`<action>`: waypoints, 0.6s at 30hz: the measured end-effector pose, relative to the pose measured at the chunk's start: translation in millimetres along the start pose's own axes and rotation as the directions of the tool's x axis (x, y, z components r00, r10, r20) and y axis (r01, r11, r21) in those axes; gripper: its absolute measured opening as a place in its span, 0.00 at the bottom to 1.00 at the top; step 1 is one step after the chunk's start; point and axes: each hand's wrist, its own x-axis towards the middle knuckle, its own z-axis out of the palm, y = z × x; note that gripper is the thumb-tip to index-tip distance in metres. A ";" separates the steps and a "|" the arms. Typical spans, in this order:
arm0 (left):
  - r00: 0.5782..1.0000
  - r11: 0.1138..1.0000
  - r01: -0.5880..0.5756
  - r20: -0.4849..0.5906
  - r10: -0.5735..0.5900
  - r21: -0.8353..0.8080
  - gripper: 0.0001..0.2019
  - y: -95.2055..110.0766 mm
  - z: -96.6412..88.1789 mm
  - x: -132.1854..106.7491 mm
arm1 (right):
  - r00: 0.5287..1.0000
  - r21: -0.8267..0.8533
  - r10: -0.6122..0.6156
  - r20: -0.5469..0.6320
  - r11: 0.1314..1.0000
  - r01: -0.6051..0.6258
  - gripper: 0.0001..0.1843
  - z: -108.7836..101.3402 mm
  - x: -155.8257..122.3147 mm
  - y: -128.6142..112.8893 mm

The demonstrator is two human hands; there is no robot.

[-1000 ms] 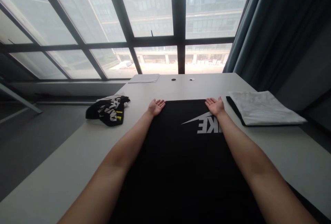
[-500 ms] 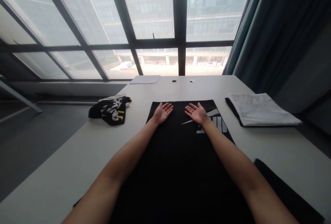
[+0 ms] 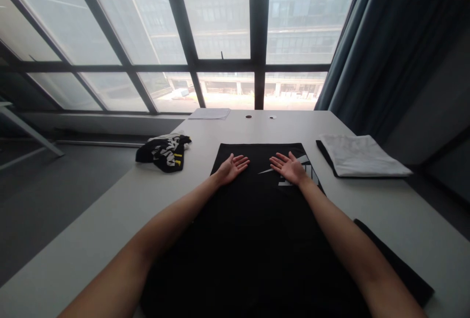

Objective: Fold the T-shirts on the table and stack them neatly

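A black T-shirt (image 3: 257, 220) with a white logo lies spread flat on the white table (image 3: 110, 230) in front of me. My left hand (image 3: 233, 167) rests flat on its far left part, fingers stretched out. Over the white logo, my right hand (image 3: 290, 167) lies flat too, fingers apart. Neither hand holds anything. One sleeve of the shirt sticks out at the lower right.
A crumpled black, white and yellow garment (image 3: 165, 150) lies at the table's left edge. A folded white garment on a black one (image 3: 362, 161) sits at the right. Papers (image 3: 210, 113) lie at the far edge by the window. A dark curtain (image 3: 385, 49) hangs at the right.
Both hands slid from the shirt's far corners inward and a little toward me across the cloth. The view has shifted back slightly.
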 end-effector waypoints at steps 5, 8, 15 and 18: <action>0.950 0.974 -0.224 -0.219 0.220 0.007 0.20 46.7 -25.0 -21.6 | 0.834 -0.010 -0.399 -0.382 0.904 0.428 0.26 -35.8 -24.5 -47.5; 0.961 0.968 -0.207 -0.154 0.229 0.145 0.15 51.5 -23.7 -47.9 | 0.790 -0.144 -0.478 -0.385 0.876 0.460 0.24 -35.6 -43.0 -51.8; 0.927 0.785 -0.340 0.044 0.373 0.517 0.10 -23.0 -22.1 -132.7 | 0.827 -0.783 -0.558 -0.071 0.545 0.300 0.15 -36.5 -105.1 6.3; 0.880 0.609 -0.418 0.134 0.456 0.674 0.09 -35.1 -32.4 -139.5 | 0.841 -0.851 -0.539 0.044 0.421 0.314 0.19 -45.4 -118.2 15.3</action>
